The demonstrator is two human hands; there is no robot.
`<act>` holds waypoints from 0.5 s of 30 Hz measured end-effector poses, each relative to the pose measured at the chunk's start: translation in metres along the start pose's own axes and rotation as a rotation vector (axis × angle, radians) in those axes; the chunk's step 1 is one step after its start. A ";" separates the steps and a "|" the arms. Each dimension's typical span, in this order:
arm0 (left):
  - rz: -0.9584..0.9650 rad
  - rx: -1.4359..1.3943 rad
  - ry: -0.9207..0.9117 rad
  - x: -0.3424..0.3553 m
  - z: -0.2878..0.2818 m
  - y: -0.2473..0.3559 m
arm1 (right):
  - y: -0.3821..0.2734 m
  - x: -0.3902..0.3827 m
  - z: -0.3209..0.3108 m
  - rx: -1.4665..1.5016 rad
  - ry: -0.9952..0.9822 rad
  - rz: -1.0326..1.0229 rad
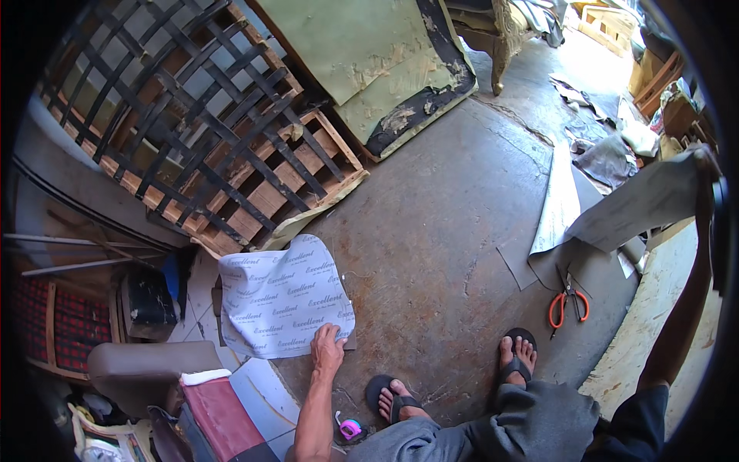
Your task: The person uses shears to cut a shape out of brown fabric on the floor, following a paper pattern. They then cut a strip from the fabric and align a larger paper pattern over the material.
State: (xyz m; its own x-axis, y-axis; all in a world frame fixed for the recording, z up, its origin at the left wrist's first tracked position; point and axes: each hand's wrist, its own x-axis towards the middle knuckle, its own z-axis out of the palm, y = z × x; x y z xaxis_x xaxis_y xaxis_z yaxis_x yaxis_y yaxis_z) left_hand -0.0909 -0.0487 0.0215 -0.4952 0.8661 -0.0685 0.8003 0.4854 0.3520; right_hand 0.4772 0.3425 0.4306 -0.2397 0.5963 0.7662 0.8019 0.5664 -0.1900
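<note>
My left hand (329,348) grips the near right edge of a white sheet (285,296) with grey printed lettering, its fingers curled at the edge. The sheet lies low by the wooden frame, one corner curling up. At the far right rim my right hand (704,158) is dark and partly cut off. It appears closed on the end of a long grey sheet (650,202), which is raised and slants down to the floor. Orange-handled scissors (568,300) lie on dark sheet material (596,269) below it, with another orange-handled tool alongside.
A wooden frame with woven black straps (208,131) leans at the upper left, beside a worn green panel (377,61). A pink tape measure (349,428) sits near my sandalled left foot (396,399). Fabric scraps (608,158) cover the far right floor. A brown cushion (154,368) stands lower left.
</note>
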 end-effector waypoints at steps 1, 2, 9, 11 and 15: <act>0.048 0.032 0.022 -0.002 0.002 -0.005 | 0.001 -0.002 0.000 0.017 -0.069 0.022; 0.100 0.057 0.041 -0.002 0.001 -0.004 | 0.001 -0.005 -0.002 0.026 -0.141 0.044; 0.083 -0.091 0.092 0.008 0.011 -0.028 | -0.135 -0.029 0.066 0.482 -0.616 -0.013; 0.033 -0.117 0.195 0.018 0.005 -0.013 | -0.166 -0.044 0.099 0.440 -0.827 -0.246; 0.072 -0.099 0.488 0.030 -0.044 0.072 | -0.213 -0.101 0.153 0.481 -1.155 -0.473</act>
State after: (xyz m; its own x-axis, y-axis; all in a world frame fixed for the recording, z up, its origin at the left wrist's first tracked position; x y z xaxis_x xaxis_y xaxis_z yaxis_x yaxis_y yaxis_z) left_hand -0.0632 0.0067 0.0858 -0.5595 0.7284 0.3956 0.8139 0.3926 0.4282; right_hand 0.2465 0.2485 0.2994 -0.9529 0.2892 -0.0916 0.2997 0.8511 -0.4311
